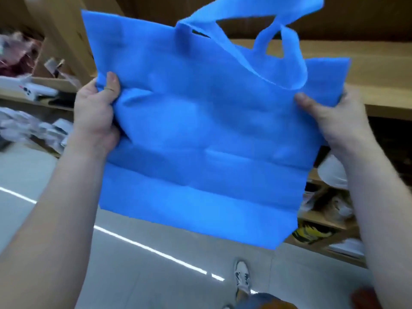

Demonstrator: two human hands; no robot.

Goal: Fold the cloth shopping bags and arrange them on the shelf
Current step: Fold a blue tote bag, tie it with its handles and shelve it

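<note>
Two bare arms reach up from the bottom of the view. The left hand [95, 117] holds the left edge of a blue bag [200, 134]. Its grip is closed on the cloth, with the thumb on the front and the fingers tucked behind, and the cloth is bunched up there. The right hand [332, 121] holds the right edge the same way, thumb in front and fingers hidden behind, so its grip is closed on the cloth too. The bag is up in the air between the two hands. It is spread out flat and not folded, with its top up and its bottom hanging down. A few crease lines run from side to side across its lower part. One handle [281, 72] flops down over the front near the right thumb, and the other stands up at the top. Below the bag is a pale, shiny floor [133, 279] with a bright stripe of light on it, and a white shoe [242, 276] stands there. Behind the bag is a wooden shelf [379, 85]. Its lower boards on the right hold a white round thing [333, 173] and a yellow and black thing [310, 233]. Far to the left a white box [26, 88] lies on another board, with blurry heaps around it
</note>
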